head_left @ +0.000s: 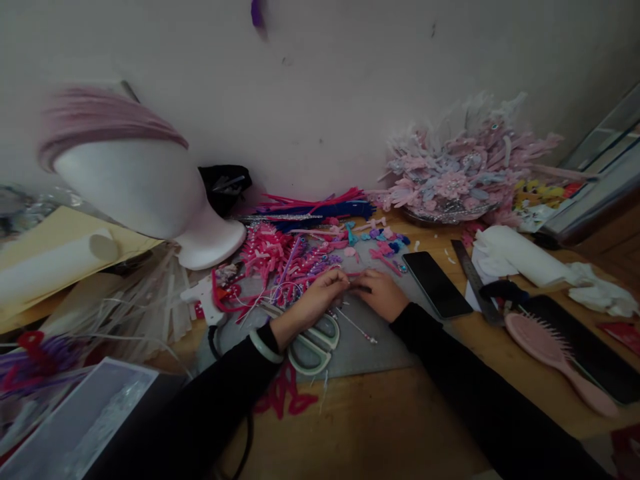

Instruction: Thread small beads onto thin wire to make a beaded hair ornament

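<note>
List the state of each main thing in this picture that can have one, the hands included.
Left hand, fingers pinched; anything held too small to tell
Right hand, fingers pinched, beside the left
Phone, flat, screen dark
Scissors, flat, partly hidden
Hairbrush, lying down, bristles exposed
Glue gun, lying down, corded
Foam head, standing, topped with pink
Box, open

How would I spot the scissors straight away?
Find the grey mat on the wooden table, then the left hand above it. By that wrist, partly hidden, are the scissors. Smooth, pale-green handles set them apart from the fuzzy pink loops nearer the person.
</note>
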`<state>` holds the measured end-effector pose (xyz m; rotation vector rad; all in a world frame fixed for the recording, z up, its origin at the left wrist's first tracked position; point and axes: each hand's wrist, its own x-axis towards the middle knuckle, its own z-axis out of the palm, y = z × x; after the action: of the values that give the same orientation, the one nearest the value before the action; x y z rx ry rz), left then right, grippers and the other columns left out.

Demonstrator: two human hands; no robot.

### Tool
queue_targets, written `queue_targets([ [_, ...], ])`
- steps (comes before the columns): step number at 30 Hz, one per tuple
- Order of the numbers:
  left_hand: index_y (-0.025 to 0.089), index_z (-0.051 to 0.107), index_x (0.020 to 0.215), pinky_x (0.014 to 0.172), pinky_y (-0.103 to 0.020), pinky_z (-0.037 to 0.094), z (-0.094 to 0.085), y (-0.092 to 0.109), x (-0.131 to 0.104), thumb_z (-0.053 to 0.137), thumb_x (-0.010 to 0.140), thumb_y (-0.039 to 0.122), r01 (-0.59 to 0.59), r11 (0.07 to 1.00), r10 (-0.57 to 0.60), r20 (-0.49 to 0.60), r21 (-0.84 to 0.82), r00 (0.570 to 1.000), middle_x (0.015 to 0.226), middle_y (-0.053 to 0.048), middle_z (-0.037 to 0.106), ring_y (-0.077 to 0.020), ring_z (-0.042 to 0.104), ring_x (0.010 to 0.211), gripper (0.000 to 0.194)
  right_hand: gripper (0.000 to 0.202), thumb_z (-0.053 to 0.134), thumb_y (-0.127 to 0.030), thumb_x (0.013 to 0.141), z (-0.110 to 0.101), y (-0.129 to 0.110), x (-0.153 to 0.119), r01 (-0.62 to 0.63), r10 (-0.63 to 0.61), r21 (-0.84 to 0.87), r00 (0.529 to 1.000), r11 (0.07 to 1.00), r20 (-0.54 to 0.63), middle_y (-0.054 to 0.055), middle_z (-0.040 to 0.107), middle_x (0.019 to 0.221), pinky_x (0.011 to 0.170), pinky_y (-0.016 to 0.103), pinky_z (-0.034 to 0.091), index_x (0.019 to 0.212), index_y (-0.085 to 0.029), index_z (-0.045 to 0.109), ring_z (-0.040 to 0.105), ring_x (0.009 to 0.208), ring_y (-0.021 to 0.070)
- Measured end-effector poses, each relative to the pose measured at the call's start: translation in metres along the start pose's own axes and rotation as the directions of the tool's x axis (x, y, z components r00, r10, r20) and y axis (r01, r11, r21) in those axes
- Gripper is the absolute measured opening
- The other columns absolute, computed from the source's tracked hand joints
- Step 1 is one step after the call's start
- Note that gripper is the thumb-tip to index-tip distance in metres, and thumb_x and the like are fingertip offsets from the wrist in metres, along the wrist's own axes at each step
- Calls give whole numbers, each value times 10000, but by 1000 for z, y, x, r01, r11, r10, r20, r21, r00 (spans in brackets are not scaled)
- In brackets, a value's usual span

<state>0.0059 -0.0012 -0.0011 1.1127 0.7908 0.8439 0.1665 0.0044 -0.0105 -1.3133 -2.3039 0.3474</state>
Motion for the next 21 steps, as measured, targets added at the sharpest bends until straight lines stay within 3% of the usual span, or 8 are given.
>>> queue_targets([
  [7, 160, 426, 710, 399, -176, 167, 0, -1, -1, 525, 699, 277, 10, 1000, -10, 16, -2, 1000, 512, 77, 300, -25, 257, 399, 154, 158, 483, -235, 795, -3, -10, 3, 11, 2, -158, 997, 987, 79, 60, 603, 847, 710, 326, 345, 860, -172, 613, 542, 817, 182],
  [14, 157, 423, 681, 403, -179, 171, 1, 1, -1, 527, 698, 276, 16, 1000, -16, 14, 13, 1000, 510, 72, 327, -26, 276, 405, 159, 135, 486, -190, 760, 5, -19, 6, 60, -44, -240, 997, 969, 70, 102, 594, 809, 709, 331, 369, 828, -123, 582, 542, 761, 191],
  [17, 159, 422, 680, 400, -184, 162, 1, 1, -1, 527, 701, 278, 22, 1000, -22, 12, 3, 1000, 500, 74, 327, -25, 270, 393, 160, 70, 508, -147, 705, 6, -17, 7, 10, -10, -53, 1000, 999, 1, 74, 592, 753, 672, 298, 398, 748, -134, 561, 538, 735, 170],
  [19, 159, 426, 687, 397, -183, 161, 1, 1, -1, 530, 701, 281, 29, 1000, -29, 4, 1, 1000, 503, 74, 328, -23, 274, 389, 161, 35, 516, -131, 660, 4, -16, 7, -84, 101, 172, 991, 981, -91, 24, 575, 658, 624, 274, 411, 669, -161, 531, 531, 657, 143],
  [21, 158, 431, 694, 395, -179, 163, 1, 1, 0, 535, 698, 279, 34, 999, -34, -2, -1, 999, 504, 75, 323, -21, 275, 385, 160, 49, 512, -141, 634, 0, -16, 6, -217, 295, 494, 952, 842, -85, -18, 544, 567, 549, 255, 417, 617, -181, 488, 508, 545, 116],
])
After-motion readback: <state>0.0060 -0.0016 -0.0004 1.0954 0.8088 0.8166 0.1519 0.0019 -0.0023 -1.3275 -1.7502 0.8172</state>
